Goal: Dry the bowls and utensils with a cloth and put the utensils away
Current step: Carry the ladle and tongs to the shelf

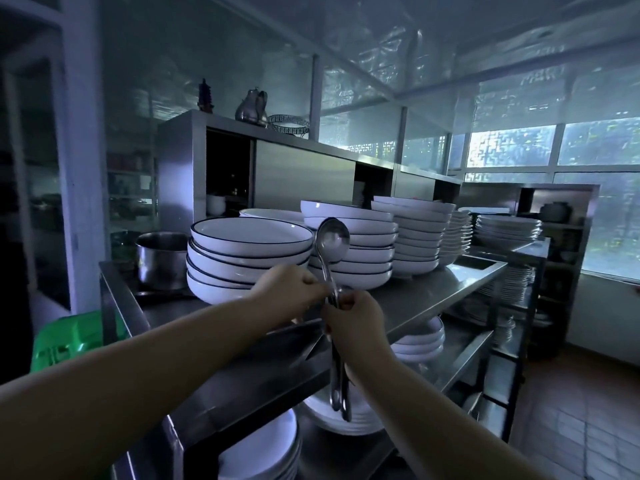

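Dim kitchen, blue cast, detail poor; steel rack [433, 292] fills the middle, its top shelf loaded with stacks of white bowls [249, 261], nearest stack dark-rimmed, further stacks [356, 244] behind and to the right running off toward the windows [554, 147]; lower shelves hold more plates [346, 414], mostly hidden by the shelf edge and the arms; steel cabinet [277, 168] behind the rack, one door slid open, inside too dark to read; steel pot [162, 259] at the rack's left end, partly behind the bowls; green crate [69, 344] lower left, cut off by the left arm; left hand [287, 289] just in front of the near bowl stack, fingers curled, pinching the handle of a ladle [332, 244] that stands upright with its cup above the hands, in front of the bowls; right hand [349, 317] just beside the left, gripping a bundle of metal utensils [339, 386] whose handles hang down below the fist; utensil count and type not readable; no cloth made out.
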